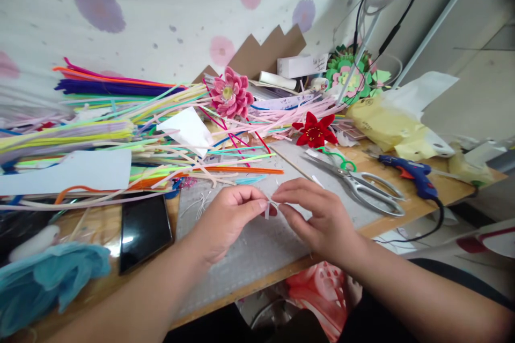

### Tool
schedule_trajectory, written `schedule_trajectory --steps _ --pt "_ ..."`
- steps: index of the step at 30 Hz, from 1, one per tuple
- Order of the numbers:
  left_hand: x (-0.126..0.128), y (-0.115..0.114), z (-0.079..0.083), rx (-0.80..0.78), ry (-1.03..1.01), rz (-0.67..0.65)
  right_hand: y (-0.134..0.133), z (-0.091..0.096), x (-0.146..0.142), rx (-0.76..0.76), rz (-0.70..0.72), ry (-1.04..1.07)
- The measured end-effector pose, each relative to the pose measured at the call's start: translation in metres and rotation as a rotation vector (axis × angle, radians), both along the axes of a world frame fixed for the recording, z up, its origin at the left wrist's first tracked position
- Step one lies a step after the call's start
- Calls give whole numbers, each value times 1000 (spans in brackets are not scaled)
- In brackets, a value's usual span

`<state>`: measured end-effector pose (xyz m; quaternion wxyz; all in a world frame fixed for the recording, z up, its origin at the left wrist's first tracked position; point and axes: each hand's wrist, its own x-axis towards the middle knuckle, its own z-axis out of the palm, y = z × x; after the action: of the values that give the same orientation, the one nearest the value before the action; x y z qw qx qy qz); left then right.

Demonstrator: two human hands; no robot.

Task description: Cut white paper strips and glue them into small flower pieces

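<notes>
Over the grey cutting mat (249,257), my left hand (229,220) is closed, thumb and forefinger pinching a small thin white strip (267,210). The strip's short end hangs below the fingertips. My right hand (317,214) is just to the right, fingers slightly bent and thumb apart from them, its fingertips close to the strip. Whether they touch it is too small to tell. Some thin white strands (198,206) lie on the mat left of my hands. Large scissors (358,185) with silver handles rest to the right.
Bundles of coloured pipe cleaners (100,131) cover the left and back. A pink flower (231,92) and a red flower (316,129) lie among them. At right is a blue glue gun (414,171) with its cable; at left, a black phone (144,230) and blue flower (56,273).
</notes>
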<state>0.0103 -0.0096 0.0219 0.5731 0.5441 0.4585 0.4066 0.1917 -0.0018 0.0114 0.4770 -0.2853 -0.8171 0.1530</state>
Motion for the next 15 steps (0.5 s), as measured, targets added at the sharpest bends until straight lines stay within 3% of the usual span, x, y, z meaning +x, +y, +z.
schedule_trajectory --steps 5,9,15 --pt "-2 -3 2 167 272 -24 3 6 -4 -226 1 77" --pt "-1 -3 3 272 439 -3 3 5 -8 -225 -16 49" --pt "2 -4 4 322 486 2 2 4 -12 -197 -101 22"
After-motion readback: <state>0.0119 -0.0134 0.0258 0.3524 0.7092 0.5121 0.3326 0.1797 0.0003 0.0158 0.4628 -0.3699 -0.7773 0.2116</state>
